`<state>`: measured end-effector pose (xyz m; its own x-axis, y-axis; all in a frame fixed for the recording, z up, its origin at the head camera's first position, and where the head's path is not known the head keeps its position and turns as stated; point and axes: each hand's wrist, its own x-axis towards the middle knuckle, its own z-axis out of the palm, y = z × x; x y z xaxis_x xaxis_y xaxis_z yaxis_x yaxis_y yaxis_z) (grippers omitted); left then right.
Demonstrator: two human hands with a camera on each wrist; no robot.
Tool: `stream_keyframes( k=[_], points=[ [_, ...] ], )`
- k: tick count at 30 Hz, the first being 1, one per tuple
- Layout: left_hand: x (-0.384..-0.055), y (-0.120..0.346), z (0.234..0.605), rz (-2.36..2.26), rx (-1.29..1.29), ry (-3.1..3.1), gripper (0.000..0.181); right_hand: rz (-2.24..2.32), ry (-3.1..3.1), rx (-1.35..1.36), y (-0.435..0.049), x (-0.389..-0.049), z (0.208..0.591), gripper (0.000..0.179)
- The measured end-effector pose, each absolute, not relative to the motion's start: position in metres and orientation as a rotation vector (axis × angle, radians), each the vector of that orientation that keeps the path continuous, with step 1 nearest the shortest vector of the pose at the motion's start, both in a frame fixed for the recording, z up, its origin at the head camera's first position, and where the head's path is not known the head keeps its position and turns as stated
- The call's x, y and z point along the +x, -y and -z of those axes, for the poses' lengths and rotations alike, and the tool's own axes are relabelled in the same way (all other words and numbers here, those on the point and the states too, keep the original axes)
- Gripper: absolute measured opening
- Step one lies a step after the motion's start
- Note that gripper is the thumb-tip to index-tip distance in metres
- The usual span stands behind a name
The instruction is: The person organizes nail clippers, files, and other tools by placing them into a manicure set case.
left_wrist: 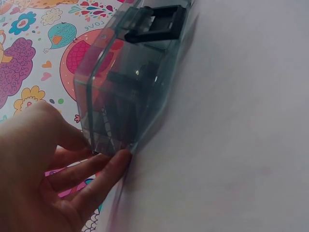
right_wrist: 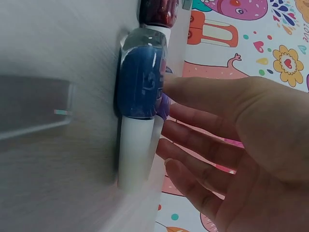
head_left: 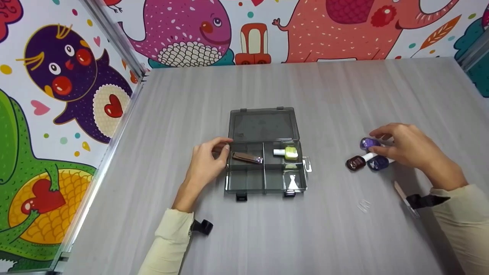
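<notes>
A grey see-through compartment box point(head_left: 264, 179) lies with its lid point(head_left: 263, 125) folded back. Inside, a nail clipper point(head_left: 247, 157) sits in the upper left compartment and a yellow-green nail polish bottle point(head_left: 291, 153) in the upper right. My left hand point(head_left: 208, 160) holds the box's left edge, its thumb and fingers at the corner in the left wrist view. To the right, my right hand point(head_left: 410, 147) has thumb and fingers about a purple nail polish bottle point(head_left: 369, 143). Against that lie a dark red bottle point(head_left: 356, 163) and a blue one point(right_wrist: 141, 82), both white-capped.
Small clear strips point(head_left: 363, 206) lie in front of the bottles. Under the right wrist is a flat, thin piece point(head_left: 405, 198), partly hidden by the wrist strap. Patterned walls point(head_left: 183, 34) border the grey table point(head_left: 183, 99) at the back and left.
</notes>
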<state>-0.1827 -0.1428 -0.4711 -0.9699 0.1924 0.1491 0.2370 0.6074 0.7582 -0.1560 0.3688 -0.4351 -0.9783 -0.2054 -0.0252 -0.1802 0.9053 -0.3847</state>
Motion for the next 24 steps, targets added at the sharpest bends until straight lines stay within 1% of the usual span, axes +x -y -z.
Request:
stream_keyframes(
  k=[9,21,24],
  points=[
    [-0.183,0.142,0.472,1.311,-0.369,2.765,0.026,0.615,-2.972,-0.312,-0.366,-0.161,0.437,0.036],
    [-0.183,0.143,0.471,1.319,-0.373,2.753,0.025,0.592,-2.949,-0.261,-0.362,-0.166,0.440,0.039],
    [-0.183,0.142,0.471,1.306,-0.385,2.752,0.026,0.584,-2.968,-0.274,-0.362,-0.167,0.441,0.037]
  ],
)
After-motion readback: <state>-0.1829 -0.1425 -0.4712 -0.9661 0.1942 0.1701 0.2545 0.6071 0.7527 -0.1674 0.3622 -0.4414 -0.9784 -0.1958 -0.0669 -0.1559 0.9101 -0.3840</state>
